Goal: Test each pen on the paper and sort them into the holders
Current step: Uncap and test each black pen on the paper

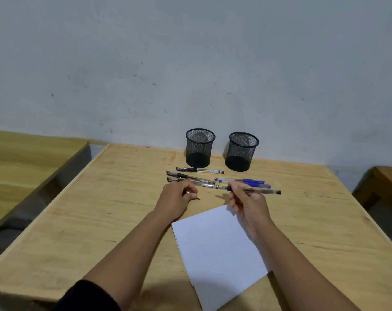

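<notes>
Hands: right grips pen, left pinches cap; paper near edge.

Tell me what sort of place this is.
Probably a plain classroom or study room: bare wooden table against a scuffed grey wall, more wooden tables alongside, and only mesh pen holders, pens and paper laid out.

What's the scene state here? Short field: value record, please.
right hand: holds uncapped clear-barrelled black pen above the table
left hand: closed on a small dark piece, likely the cap; only its tip shows
white paper sheet: blank, lying under the right hand
black-ink pens on light wooden table: three, left group
blue-ink pens: two, right group
black mesh holders: two, both empty, by the wall
</notes>
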`<action>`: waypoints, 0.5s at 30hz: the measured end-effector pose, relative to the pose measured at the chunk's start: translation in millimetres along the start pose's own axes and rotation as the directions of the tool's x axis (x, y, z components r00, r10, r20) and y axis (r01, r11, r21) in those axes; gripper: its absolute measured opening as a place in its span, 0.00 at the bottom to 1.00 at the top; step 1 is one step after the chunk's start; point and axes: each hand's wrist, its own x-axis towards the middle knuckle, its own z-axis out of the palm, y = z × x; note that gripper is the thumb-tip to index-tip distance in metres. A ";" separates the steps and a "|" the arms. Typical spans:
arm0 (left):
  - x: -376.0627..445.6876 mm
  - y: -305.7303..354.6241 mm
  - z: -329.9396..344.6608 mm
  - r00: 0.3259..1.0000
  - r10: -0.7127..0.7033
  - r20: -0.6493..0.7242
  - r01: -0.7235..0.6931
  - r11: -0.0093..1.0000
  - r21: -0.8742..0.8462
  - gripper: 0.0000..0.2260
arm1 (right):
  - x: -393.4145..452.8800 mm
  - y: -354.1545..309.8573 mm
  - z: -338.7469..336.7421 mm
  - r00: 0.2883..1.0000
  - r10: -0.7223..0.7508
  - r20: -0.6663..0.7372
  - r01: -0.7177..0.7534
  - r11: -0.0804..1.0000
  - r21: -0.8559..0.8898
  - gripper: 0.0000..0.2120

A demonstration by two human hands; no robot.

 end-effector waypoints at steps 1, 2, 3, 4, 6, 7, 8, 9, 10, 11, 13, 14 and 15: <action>-1.1 0.3 0.3 1.000 0.005 0.006 -0.005 1.000 0.006 0.03 | -1.9 1.9 -0.5 1.000 0.024 -0.012 -0.024 1.000 -0.011 0.06; -2.1 1.0 -0.1 1.000 0.016 0.008 -0.016 1.000 0.008 0.04 | -3.0 3.7 -0.5 0.999 0.036 -0.032 -0.037 0.999 -0.026 0.06; -2.8 1.3 -1.2 1.000 0.022 0.003 -0.022 1.000 0.009 0.05 | -4.8 4.7 1.0 0.998 0.040 -0.058 -0.042 0.998 -0.036 0.07; -3.2 1.6 -2.4 0.999 0.034 -0.011 -0.033 0.999 0.008 0.06 | -7.2 5.0 3.5 0.995 0.037 -0.091 -0.042 0.998 -0.048 0.06; -7.5 3.0 -7.0 0.998 0.043 -0.046 -0.042 0.999 0.010 0.07 | -14.0 6.5 9.3 0.987 0.006 -0.161 -0.022 0.995 -0.093 0.05; -12.9 4.0 -10.7 0.998 0.035 -0.049 -0.035 0.999 -0.001 0.07 | -19.1 7.6 12.0 0.982 -0.023 -0.186 -0.005 0.989 -0.147 0.05; -20.3 4.1 -14.2 0.999 0.026 -0.033 -0.027 0.999 -0.017 0.07 | -25.9 8.7 14.6 0.981 -0.050 -0.188 0.011 0.979 -0.205 0.05; -30.2 3.3 -18.1 1.000 0.031 -0.004 -0.031 0.999 -0.019 0.06 | -33.2 10.1 16.7 0.984 -0.068 -0.167 0.025 0.968 -0.249 0.06; -41.3 1.8 -22.0 0.998 0.054 0.028 -0.054 0.999 -0.003 0.06 | -40.9 11.1 17.8 0.988 -0.071 -0.139 0.030 0.960 -0.277 0.06; -53.5 -0.6 -25.6 0.995 0.080 0.064 -0.082 0.996 0.024 0.05 | -47.5 12.0 17.6 0.991 -0.063 -0.116 0.026 0.953 -0.301 0.06; -78.3 -5.5 -30.9 0.987 0.110 0.118 -0.116 0.992 0.044 0.06 | -57.1 12.6 13.9 0.997 -0.034 -0.075 0.007 0.942 -0.337 0.06; -89.8 -7.1 -32.1 0.984 0.119 0.131 -0.125 0.991 0.043 0.06 | -59.4 12.9 10.8 0.999 -0.017 -0.049 -0.001 0.940 -0.341 0.06; -99.9 -8.6 -31.6 0.983 0.125 0.133 -0.132 0.990 0.043 0.07 | -60.8 12.5 7.7 1.000 -0.001 -0.018 -0.006 0.941 -0.339 0.06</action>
